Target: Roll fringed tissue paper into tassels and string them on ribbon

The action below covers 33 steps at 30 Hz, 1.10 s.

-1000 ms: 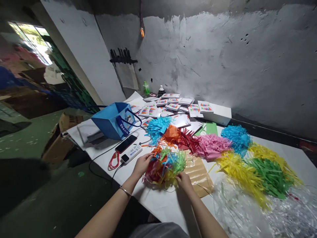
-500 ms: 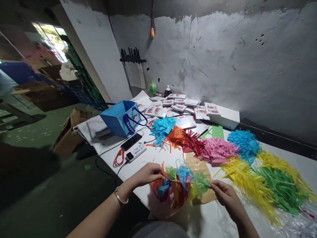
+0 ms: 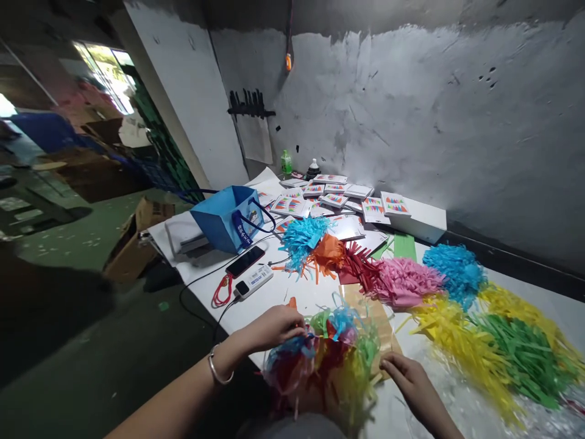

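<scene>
A bundle of multicoloured paper fringe point(image 3: 326, 356) hangs between my hands at the table's near edge, its strips drooping toward me. My left hand point(image 3: 274, 326) is closed on the bundle's left end; a silver bracelet sits on that wrist. My right hand point(image 3: 409, 384) is closed at the right end, fingers pinched at the green and yellow strips. A brown paper sheet point(image 3: 375, 320) lies under and behind the bundle.
Piles of fringe lie across the white table point(image 3: 274, 296): blue point(image 3: 301, 235), orange, red, pink point(image 3: 404, 280), yellow point(image 3: 450, 332), green point(image 3: 523, 356). A blue gift bag point(image 3: 222, 216), a phone point(image 3: 244, 261), a power bank with red cable and printed cards point(image 3: 333, 198) sit behind. A cardboard box point(image 3: 132, 241) stands on the floor at left.
My hands lifted the bundle off the table, stretched it out and drew it toward me; its strips now hang down over the near edge. The camera view shifted slightly left.
</scene>
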{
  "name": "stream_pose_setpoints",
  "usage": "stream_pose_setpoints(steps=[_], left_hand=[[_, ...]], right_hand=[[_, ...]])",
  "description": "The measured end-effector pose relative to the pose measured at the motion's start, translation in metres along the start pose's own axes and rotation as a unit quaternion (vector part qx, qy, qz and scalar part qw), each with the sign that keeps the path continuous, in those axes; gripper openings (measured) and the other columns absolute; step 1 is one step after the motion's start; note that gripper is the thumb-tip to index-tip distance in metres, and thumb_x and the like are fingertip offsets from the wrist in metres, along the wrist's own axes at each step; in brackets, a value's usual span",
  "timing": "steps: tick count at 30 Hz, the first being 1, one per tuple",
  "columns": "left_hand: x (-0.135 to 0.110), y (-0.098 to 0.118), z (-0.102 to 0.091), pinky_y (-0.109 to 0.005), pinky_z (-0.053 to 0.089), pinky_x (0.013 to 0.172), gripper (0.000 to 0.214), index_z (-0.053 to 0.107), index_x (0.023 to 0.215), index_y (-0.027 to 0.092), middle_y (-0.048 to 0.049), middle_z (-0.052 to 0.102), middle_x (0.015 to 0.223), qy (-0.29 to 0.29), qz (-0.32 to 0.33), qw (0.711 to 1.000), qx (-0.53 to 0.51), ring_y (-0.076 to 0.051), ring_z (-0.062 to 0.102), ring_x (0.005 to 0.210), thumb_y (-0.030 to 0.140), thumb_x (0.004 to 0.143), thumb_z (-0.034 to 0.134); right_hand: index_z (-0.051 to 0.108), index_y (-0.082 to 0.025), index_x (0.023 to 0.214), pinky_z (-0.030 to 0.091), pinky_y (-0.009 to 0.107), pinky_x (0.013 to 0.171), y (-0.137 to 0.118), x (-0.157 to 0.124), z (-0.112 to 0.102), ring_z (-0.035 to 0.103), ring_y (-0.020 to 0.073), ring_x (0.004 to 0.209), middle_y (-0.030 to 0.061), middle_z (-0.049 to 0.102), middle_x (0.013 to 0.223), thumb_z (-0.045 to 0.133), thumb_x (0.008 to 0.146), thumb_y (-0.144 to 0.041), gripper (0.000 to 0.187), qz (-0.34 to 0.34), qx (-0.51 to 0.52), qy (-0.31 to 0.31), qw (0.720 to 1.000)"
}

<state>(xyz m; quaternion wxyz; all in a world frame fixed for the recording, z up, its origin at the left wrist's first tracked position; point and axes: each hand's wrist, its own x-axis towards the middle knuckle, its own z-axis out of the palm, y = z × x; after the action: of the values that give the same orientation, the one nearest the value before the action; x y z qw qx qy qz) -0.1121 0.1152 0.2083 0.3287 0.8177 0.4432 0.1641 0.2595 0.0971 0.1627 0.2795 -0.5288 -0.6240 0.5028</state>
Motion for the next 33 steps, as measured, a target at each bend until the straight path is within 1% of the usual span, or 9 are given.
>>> stream_pose_setpoints(steps=[3,7,12,15,18,22,25,30,33], left_hand=[[0.0,0.006,-0.009,-0.021,0.041,0.063,0.028,0.071,0.085,0.019,-0.0034,0.072,0.077,-0.024,0.01,0.999,-0.035,-0.015,0.062,0.068,0.043,0.092,0.059],[0.0,0.01,-0.018,-0.022,0.043,0.068,0.026,0.07,0.093,0.019,-0.0042,0.074,0.085,-0.018,0.005,0.997,-0.078,-0.016,0.064,0.074,0.041,0.093,0.055],[0.022,-0.003,-0.005,-0.022,0.039,0.061,0.035,0.067,0.075,0.017,-0.0009,0.067,0.068,0.033,-0.053,0.991,-0.115,-0.015,0.057,0.064,0.048,0.088,0.059],[0.048,-0.01,0.023,-0.024,0.041,0.059,0.042,0.062,0.076,0.015,-0.0008,0.063,0.068,0.103,-0.115,0.978,-0.142,-0.016,0.056,0.064,0.048,0.094,0.044],[0.065,-0.003,0.068,-0.025,0.045,0.063,0.037,0.061,0.085,0.015,-0.0025,0.065,0.077,0.144,-0.15,0.966,-0.157,-0.017,0.059,0.07,0.039,0.096,0.036],[0.055,0.022,0.131,-0.027,0.047,0.072,0.019,0.062,0.084,0.016,-0.0057,0.07,0.084,0.124,-0.144,0.971,-0.143,-0.019,0.064,0.079,0.023,0.089,0.045],[0.037,0.034,0.155,-0.031,0.047,0.076,0.019,0.063,0.088,0.016,-0.0097,0.071,0.091,0.096,-0.135,0.98,-0.11,-0.022,0.064,0.083,0.014,0.087,0.044],[0.012,0.033,0.135,-0.03,0.046,0.076,0.008,0.066,0.077,0.021,-0.0032,0.072,0.079,0.01,-0.066,0.994,-0.081,-0.021,0.063,0.079,0.017,0.081,0.06],[0.016,0.031,0.115,-0.037,0.042,0.09,0.018,0.068,0.097,0.021,-0.0076,0.071,0.103,0.029,-0.015,0.999,-0.035,-0.025,0.059,0.1,0.017,0.085,0.056]], right_hand=[[0.068,-0.019,0.079,0.038,0.023,0.055,-0.001,-0.001,-0.009,0.051,0.0141,0.06,0.0014,0.061,0.067,0.056,0.082,-0.066,0.049,0.01,0.021,0.024,0.999],[0.067,-0.017,0.078,0.016,0.021,0.042,-0.003,-0.003,-0.019,0.026,0.0052,0.043,-0.0071,0.039,0.051,0.068,0.074,-0.065,0.048,0.07,0.11,0.02,0.991],[0.06,-0.018,0.077,0.01,0.017,0.043,-0.005,0.014,-0.019,0.018,0.0019,0.042,-0.0136,0.023,0.048,0.08,0.064,-0.06,0.048,0.117,0.284,0.058,0.95],[0.054,-0.021,0.078,0.01,0.016,0.039,-0.002,0.03,0.007,0.012,0.0021,0.04,-0.0158,0.017,0.049,0.079,0.055,-0.068,0.058,0.137,0.326,0.067,0.933],[0.055,-0.021,0.079,0.011,0.017,0.034,0.001,0.034,0.057,0.011,0.0024,0.037,-0.0165,0.021,0.047,0.078,0.05,-0.073,0.064,0.181,0.348,0.021,0.92],[0.051,-0.022,0.075,0.014,0.017,0.034,0.007,0.026,0.119,0.015,0.003,0.034,-0.0157,0.025,0.043,0.065,0.054,-0.086,0.069,0.214,0.34,-0.012,0.916],[0.049,-0.021,0.066,0.022,0.019,0.038,0.015,0.024,0.137,0.027,0.0049,0.036,-0.011,0.036,0.044,0.059,0.061,-0.087,0.067,0.198,0.313,-0.009,0.929],[0.062,-0.017,0.065,0.04,0.026,0.061,0.031,0.021,0.13,0.052,0.0146,0.061,-0.0006,0.056,0.06,0.06,0.065,-0.082,0.064,0.124,0.23,0.027,0.965],[0.059,-0.02,0.059,0.04,0.028,0.067,0.033,0.015,0.123,0.051,0.0173,0.069,0.0002,0.053,0.064,0.057,0.067,-0.082,0.063,0.086,0.165,0.063,0.98]])
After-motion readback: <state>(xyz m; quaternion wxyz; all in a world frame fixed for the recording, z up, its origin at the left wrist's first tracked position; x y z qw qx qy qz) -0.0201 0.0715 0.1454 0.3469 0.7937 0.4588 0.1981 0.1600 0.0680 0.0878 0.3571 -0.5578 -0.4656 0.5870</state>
